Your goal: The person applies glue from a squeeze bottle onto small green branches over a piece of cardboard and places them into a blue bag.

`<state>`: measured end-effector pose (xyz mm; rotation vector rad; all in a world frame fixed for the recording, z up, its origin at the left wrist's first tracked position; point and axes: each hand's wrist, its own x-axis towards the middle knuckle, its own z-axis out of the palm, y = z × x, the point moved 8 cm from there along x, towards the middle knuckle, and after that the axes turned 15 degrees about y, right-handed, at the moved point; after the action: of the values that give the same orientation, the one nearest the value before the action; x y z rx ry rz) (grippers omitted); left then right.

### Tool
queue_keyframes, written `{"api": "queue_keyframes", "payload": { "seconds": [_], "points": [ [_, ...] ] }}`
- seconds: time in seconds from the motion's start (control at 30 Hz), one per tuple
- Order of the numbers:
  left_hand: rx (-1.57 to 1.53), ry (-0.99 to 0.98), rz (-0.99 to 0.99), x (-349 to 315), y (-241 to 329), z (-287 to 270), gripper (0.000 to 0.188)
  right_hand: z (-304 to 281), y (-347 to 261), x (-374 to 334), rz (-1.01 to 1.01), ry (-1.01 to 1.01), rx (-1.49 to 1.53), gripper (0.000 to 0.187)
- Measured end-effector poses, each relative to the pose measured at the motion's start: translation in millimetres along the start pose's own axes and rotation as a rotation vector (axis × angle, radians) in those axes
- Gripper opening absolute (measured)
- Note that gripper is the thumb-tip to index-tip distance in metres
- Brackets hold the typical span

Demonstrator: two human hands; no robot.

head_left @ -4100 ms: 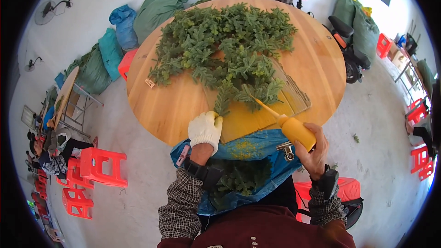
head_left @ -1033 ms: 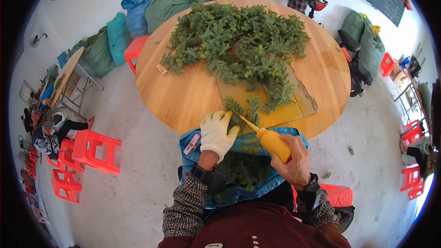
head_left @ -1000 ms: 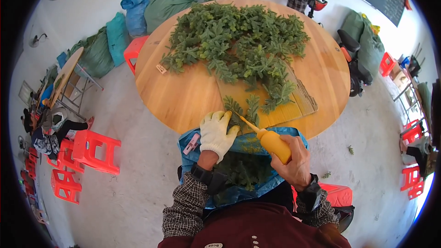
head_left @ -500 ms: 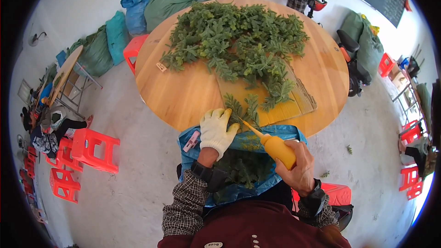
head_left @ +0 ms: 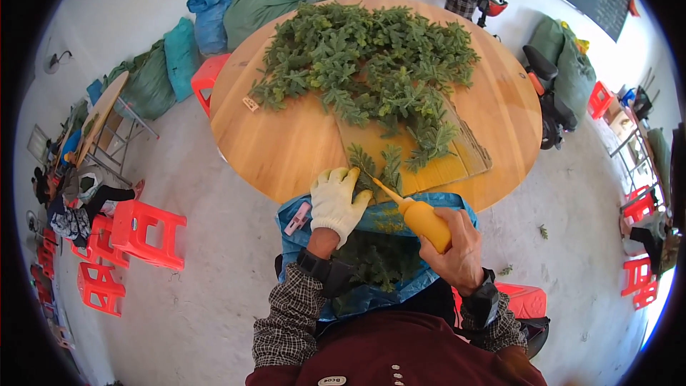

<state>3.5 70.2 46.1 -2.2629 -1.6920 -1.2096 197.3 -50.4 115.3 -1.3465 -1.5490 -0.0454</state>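
Note:
My left hand (head_left: 336,200), in a pale work glove, grips a green leafy sprig (head_left: 377,168) at the near edge of the round wooden table (head_left: 286,143). My right hand (head_left: 457,250), bare, holds a yellow squeeze bottle (head_left: 423,219) whose thin nozzle touches the sprig's base by my gloved fingers. A large heap of green sprigs (head_left: 371,71) covers the far half of the table, partly on a flattened cardboard sheet (head_left: 457,164). A blue plastic bag (head_left: 371,271) holding more sprigs lies open on my lap, below both hands.
Red plastic stools (head_left: 146,232) stand on the concrete floor to the left, others at the right. Green and blue sacks (head_left: 214,21) lie behind the table. A person (head_left: 78,193) sits at the far left. A dark scooter (head_left: 547,100) is parked to the table's right.
My left hand moved from the table edge onto a sprig and holds it. The yellow bottle came down and left, its nozzle now at the sprig's base.

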Motion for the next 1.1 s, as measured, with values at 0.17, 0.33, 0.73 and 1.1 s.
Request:
{"api": "queue_keyframes", "payload": {
  "seconds": [0.17, 0.33, 0.73, 1.1],
  "points": [
    [0.006, -0.047, -0.016, 0, -1, 3, 0.048, -6, -1, -2, 0.063, -0.034, -0.018, 0.043],
    [0.014, -0.042, -0.007, -1, -2, 3, 0.049, -9, 0, -6, 0.080, -0.039, 0.002, 0.043],
    [0.008, -0.060, -0.011, 0, -2, 3, 0.049, -23, 3, -22, 0.123, -0.064, -0.005, 0.044],
    [0.005, -0.059, -0.001, 1, -2, 2, 0.050, -43, -5, -22, 0.090, -0.019, 0.025, 0.046]
  ]
}}
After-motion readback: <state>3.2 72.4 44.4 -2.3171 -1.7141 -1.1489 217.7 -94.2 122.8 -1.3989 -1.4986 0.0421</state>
